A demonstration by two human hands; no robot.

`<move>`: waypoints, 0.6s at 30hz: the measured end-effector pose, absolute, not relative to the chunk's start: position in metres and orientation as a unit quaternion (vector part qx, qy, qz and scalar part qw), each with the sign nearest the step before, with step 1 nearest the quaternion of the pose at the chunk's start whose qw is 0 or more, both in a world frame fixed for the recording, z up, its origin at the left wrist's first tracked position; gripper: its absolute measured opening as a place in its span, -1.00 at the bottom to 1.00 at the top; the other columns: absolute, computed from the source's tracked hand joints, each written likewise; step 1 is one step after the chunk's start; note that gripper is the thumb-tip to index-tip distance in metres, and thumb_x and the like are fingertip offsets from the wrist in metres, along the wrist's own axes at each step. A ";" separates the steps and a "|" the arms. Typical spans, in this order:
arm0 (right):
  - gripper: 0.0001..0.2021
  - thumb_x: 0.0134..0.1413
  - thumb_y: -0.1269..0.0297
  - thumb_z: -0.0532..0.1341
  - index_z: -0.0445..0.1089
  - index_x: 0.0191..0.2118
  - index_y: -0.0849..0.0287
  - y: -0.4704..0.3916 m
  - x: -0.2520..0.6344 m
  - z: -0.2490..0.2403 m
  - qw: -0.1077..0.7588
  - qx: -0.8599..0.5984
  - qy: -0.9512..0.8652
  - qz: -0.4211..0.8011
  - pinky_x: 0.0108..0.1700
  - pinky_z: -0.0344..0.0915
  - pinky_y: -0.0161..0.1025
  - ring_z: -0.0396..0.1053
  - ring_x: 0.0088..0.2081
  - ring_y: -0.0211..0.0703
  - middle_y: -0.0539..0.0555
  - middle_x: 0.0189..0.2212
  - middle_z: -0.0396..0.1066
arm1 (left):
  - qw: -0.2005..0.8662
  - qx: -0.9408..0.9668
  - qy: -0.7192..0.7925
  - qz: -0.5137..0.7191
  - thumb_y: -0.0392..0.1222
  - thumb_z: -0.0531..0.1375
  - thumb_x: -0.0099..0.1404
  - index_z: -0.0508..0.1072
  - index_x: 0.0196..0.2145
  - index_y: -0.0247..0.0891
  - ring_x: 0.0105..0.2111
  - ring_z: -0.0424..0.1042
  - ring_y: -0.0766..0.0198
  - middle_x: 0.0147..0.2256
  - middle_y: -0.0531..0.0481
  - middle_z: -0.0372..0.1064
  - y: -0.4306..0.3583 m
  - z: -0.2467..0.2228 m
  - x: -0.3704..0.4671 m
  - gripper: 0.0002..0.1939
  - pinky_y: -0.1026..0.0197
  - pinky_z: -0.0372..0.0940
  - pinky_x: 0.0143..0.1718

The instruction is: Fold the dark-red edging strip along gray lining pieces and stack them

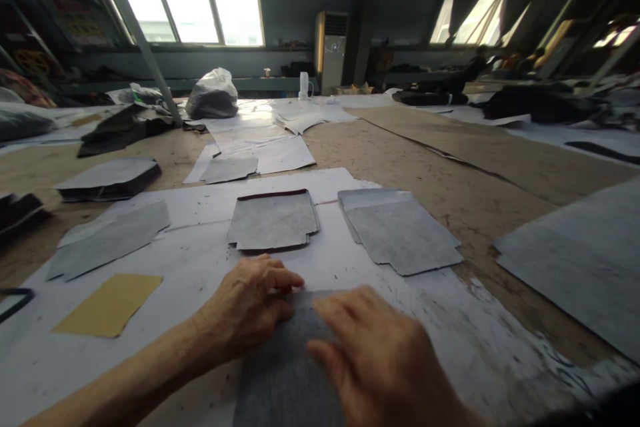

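A dark grey fabric panel (283, 377) lies on the white paper (200, 347) right before me, its near end cut off by the frame. At its far left corner my left hand (253, 303) has its fingers curled and its thumb on the panel, closed on that edge. Over the right side of the panel is my right hand (383, 347), slightly blurred, thumb spread from the fingers; it partly hides the panel. Just beyond lie a small stack of notched grey panels with a dark red edge (273, 217) and another notched stack (400, 230) to its right.
To the left are a yellow card (110, 305), a grey piece (113, 237) and a thick stack of panels (107, 177). A large grey sheet (580, 260) lies at right. Farther back stand a bagged bundle (213, 95) and a slanting metal post (145, 40).
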State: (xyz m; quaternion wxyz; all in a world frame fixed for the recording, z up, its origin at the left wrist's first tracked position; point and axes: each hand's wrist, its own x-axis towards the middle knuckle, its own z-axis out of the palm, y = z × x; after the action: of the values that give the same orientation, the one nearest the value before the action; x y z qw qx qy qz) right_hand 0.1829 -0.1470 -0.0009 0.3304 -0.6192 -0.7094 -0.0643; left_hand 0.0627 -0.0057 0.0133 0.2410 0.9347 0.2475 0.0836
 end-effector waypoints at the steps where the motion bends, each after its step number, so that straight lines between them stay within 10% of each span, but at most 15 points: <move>1: -0.84 -0.05 0.50 0.15 0.36 -0.28 0.26 -0.141 0.197 0.001 0.325 -0.641 -0.692 -0.066 -0.31 0.30 -0.17 0.29 -0.32 -0.12 0.09 -0.39 0.37 | 0.238 0.938 0.236 0.089 -0.38 0.14 0.03 0.52 -0.31 -0.13 -0.32 0.32 0.23 -0.38 0.03 0.40 -0.006 0.012 0.062 -0.71 0.17 0.19 -0.25; 18: -0.79 0.15 0.52 0.01 0.38 -0.24 0.30 -0.138 0.237 -0.012 0.280 -0.529 -0.795 -0.104 -0.37 0.18 -0.25 0.18 -0.39 -0.21 0.06 -0.43 0.33 | 0.172 0.955 0.000 0.242 -0.50 -0.05 0.20 0.37 -0.19 -0.33 -0.36 0.15 0.26 -0.40 -0.06 0.25 -0.010 -0.007 0.049 -0.69 0.17 0.14 -0.34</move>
State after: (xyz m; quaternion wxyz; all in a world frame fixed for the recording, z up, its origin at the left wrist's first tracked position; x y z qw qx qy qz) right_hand 0.2371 -0.1379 -0.0119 0.2804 -0.5285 -0.7945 -0.1038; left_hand 0.0491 -0.0096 -0.0071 0.1722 0.9548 -0.0001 0.2423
